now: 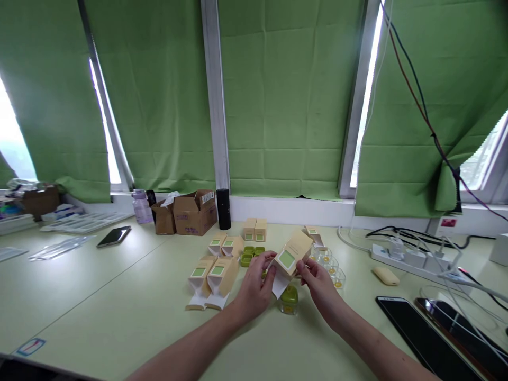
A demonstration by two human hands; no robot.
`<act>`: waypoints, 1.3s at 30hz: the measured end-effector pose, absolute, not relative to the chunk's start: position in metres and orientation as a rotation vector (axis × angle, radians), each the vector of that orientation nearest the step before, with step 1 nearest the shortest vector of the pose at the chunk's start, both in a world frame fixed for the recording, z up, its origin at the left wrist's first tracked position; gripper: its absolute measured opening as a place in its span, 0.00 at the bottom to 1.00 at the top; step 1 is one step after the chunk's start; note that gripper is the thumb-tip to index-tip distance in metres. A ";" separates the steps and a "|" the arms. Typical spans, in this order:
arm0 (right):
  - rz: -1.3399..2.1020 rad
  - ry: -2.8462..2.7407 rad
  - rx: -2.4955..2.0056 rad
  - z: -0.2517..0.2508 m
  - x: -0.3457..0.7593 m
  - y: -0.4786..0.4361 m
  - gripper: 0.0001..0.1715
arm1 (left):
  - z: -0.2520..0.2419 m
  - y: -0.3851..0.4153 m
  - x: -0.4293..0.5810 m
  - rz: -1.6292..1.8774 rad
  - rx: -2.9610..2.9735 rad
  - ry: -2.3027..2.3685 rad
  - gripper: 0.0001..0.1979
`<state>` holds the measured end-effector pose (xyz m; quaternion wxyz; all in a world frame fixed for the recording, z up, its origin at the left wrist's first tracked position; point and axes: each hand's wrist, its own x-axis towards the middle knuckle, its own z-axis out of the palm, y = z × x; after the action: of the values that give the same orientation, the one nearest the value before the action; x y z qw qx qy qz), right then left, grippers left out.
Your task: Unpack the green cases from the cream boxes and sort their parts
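Between my two hands, above the table, is a tilted beige cardboard box [294, 248] with a green window and a white flap hanging loose. My left hand [257, 283] pinches its left side, and my right hand [318, 286] grips its lower right edge. Just under the box stands a small clear jar with a green lid [289, 300]. Several matching boxes [219, 275] lie with flaps out to the left. Green lids [246, 259] sit behind my left hand, partly hidden. Clear jars [337, 278] with yellow marks stand in a row beyond my right hand.
Two upright beige boxes [255, 230] stand at the back, near a black cylinder [223, 209] and an opened brown carton [194, 212]. On the right are a power strip [416, 264] with cables, a beige oval case [386, 275] and dark phones or tablets [413, 333]. A phone [114, 236] lies left.
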<state>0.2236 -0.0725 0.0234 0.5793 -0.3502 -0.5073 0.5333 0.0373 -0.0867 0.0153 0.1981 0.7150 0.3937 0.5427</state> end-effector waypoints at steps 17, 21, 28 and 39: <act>1.274 -1.200 -0.870 0.025 0.231 -0.074 0.35 | 0.030 -0.096 0.044 1.319 1.644 0.760 0.21; 1.280 -1.203 -0.843 0.025 0.232 -0.076 0.35 | 0.030 -0.091 0.042 1.307 1.534 0.647 0.20; 1.329 -1.156 -0.807 0.026 0.233 -0.078 0.33 | 0.027 -0.085 0.038 1.267 1.439 0.567 0.23; 1.293 -1.180 -0.822 0.037 0.233 -0.085 0.34 | 0.035 -0.090 0.044 1.295 1.493 0.789 0.24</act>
<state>0.2325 -0.0846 0.0371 0.5676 -0.3500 -0.5023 0.5505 0.0436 -0.0899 0.0353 0.4853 0.6134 0.3243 0.5321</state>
